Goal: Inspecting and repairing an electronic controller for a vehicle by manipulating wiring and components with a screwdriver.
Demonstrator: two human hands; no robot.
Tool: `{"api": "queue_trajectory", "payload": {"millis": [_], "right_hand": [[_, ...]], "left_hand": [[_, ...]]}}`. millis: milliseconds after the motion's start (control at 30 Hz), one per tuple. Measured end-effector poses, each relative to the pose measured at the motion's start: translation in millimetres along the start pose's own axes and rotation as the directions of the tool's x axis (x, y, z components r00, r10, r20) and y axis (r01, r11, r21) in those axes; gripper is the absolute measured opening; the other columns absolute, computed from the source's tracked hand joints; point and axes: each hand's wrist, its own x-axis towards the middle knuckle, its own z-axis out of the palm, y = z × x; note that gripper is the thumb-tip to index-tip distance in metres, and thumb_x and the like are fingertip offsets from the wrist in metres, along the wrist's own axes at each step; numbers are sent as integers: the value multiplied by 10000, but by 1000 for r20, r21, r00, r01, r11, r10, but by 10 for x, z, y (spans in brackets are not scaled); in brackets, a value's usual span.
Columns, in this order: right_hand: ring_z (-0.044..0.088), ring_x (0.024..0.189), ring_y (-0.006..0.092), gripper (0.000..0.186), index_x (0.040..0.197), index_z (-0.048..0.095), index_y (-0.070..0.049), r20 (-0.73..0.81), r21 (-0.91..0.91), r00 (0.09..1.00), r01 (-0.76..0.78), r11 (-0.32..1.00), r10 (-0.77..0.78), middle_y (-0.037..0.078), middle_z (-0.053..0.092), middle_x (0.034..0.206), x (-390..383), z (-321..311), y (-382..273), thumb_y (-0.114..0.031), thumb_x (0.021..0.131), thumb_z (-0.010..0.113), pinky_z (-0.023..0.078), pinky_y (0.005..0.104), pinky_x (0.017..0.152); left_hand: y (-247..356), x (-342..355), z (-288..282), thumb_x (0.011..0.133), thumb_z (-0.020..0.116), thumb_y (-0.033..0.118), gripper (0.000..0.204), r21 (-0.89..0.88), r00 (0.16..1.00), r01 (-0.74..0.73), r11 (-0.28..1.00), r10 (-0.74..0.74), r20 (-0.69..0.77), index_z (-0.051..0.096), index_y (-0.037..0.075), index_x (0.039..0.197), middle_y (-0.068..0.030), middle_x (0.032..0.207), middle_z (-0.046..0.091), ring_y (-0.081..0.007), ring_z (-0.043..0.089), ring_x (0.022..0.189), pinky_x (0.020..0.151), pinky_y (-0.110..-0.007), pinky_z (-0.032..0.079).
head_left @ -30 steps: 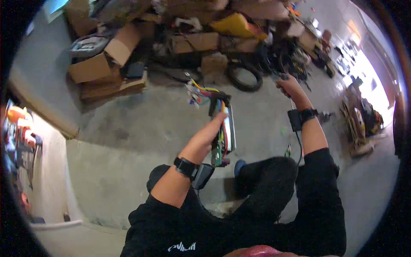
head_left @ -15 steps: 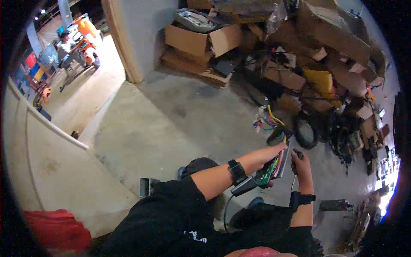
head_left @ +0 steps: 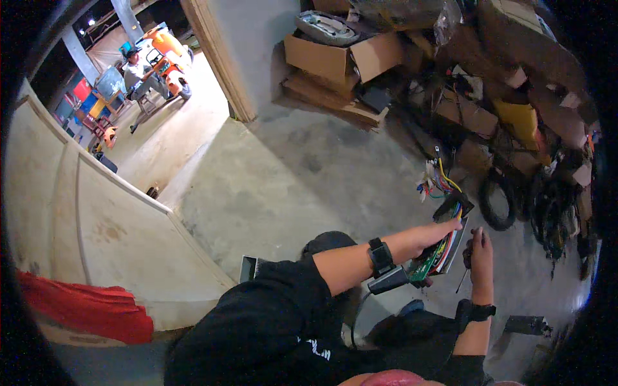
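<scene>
My left hand (head_left: 439,235) is closed on a green circuit board (head_left: 421,266) set along a metal plate, with red and white wires running lengthwise over it. From its far end a bundle of coloured wires (head_left: 444,177) spreads toward the floor, with a yellow one standing out. At the near end is a dark, handle-like piece (head_left: 390,280) with a black cable hanging from it; whether it is joined to the board is hidden. Just right of the board, my right hand (head_left: 481,255) grips a screwdriver (head_left: 462,280), its thin shaft pointing down, apart from the board.
A grey finned metal housing (head_left: 250,267) stands left of my knee. Cardboard boxes (head_left: 318,58), scrap and a black cable coil (head_left: 497,199) pile up at the far right. A pale door panel (head_left: 122,219) with red cloth (head_left: 84,307) is at left. Beyond the doorway, a person (head_left: 136,71) sits by an orange vehicle.
The whole view has swung left, so everything sits farther right in the picture. Both hands keep their holds, and the screwdriver remains beside the board.
</scene>
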Motion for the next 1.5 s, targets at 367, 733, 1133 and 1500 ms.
{"api": "queue_trajectory", "payload": {"millis": [367,733,1133,1500], "right_hand": [[472,532,102,274,988,514,-64,-72,-75,997,25,997,-30,9,496,691,55,-109,162,-321,905,559,374,250,457],[412,416,110,404,782,490,-105,-178,275,983,5,962,46,-5,416,542,-114,112,-559,-483,920,453,322,252,384],[535,734,137,284,1099,560,-2,-25,-431,825,500,751,-564,72,615,909,-128,317,-516,-62,826,612,433,256,683],[633,893,287,428,1144,547,-33,60,-535,834,491,687,-549,146,648,927,-161,220,-329,98,737,555,478,346,777]], "left_hand": [[-59,60,0,880,518,504,410,-1,998,-10,1000,10,54,599,107,819,7,665,582,-105,517,523,499,-264,425],[43,-61,42,878,511,472,418,2,998,9,1000,-9,54,608,84,757,-29,596,573,-130,524,483,454,-279,398],[3,35,150,844,563,438,407,156,993,-97,983,106,-45,603,38,777,-53,650,590,-148,537,527,478,-302,431],[-252,376,96,876,529,442,406,109,998,-32,994,37,-44,577,43,819,-33,670,577,-128,518,534,471,-279,406]]}}
